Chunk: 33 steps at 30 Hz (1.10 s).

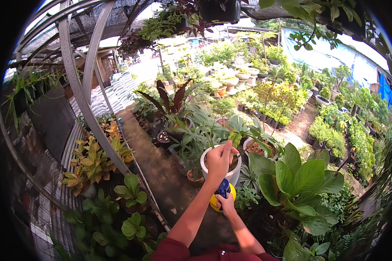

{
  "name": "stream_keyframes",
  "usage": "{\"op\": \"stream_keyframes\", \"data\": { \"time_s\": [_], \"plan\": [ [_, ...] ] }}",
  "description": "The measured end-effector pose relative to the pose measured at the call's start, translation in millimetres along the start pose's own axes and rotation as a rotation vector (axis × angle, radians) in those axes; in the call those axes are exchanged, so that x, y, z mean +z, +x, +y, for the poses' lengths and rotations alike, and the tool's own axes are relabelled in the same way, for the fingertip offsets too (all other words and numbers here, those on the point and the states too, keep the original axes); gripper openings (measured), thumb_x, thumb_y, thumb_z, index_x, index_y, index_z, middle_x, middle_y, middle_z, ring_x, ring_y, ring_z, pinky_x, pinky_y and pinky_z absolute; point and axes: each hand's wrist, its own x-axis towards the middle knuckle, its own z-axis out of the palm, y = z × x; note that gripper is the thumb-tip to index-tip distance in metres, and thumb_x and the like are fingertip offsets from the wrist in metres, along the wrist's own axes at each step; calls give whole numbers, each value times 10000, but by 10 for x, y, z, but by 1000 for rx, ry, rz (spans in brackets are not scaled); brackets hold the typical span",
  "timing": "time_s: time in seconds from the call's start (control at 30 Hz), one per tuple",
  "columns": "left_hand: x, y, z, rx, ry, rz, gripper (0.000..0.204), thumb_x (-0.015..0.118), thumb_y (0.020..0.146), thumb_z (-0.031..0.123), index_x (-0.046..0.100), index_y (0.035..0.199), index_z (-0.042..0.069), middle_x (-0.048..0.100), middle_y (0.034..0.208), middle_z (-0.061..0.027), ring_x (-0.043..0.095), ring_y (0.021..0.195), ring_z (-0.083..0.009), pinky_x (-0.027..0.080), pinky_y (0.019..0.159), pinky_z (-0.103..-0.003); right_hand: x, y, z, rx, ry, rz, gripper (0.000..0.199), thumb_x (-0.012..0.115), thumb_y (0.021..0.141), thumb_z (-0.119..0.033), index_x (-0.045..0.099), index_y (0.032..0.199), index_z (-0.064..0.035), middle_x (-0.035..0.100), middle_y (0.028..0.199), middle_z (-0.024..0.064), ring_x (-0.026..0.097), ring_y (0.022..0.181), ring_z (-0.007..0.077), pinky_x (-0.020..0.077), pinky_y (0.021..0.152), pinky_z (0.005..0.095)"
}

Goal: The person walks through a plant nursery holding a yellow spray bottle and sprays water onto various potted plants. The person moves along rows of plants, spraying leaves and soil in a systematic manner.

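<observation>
My left hand (220,160) reaches out over a white pot (235,176), its fingers closed at a green leaf (235,138) with yellowish patches. Part of the grip is hidden behind the hand. Lower down, my right hand (225,203) is wrapped round the blue trigger head of a spray bottle (231,196) with a yellow body. The bottle is held upright just in front of the white pot, below my left forearm. Slender green stems and leaves rise from the pot around my left hand.
A large broad-leaved plant (307,178) stands close on the right. Left of my arms runs a concrete path (154,167), with a curved metal frame (80,93) beside it. Another white pot (272,150) sits beyond my hands. Hanging pots (220,11) are overhead.
</observation>
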Motion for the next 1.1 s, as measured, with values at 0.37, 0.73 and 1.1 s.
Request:
{"op": "stream_keyframes", "data": {
  "time_s": [0.37,0.73,1.1],
  "plan": [
    [-235,-412,-681,-146,105,-250,352,524,924,231,576,659,5,416,491,39,358,457,-29,267,432,-212,97,-263,-297,-82,48,-47,170,620,790,-91,489,687,-55,445,518,-15,401,398,75,297,389,227],
    [53,-433,-731,-175,-7,-77,414,505,941,278,577,647,-3,386,476,53,328,422,-21,237,413,-212,-81,-192,-379,-98,80,-96,168,620,807,-99,510,694,-39,462,520,-13,410,398,74,294,387,227],
    [260,57,472,8,-156,40,436,477,955,312,609,698,-15,374,467,46,319,426,-22,222,410,-209,-61,-147,-506,-62,-174,76,270,621,820,-165,511,600,-52,482,485,1,441,393,89,336,408,230]
  ]
}}
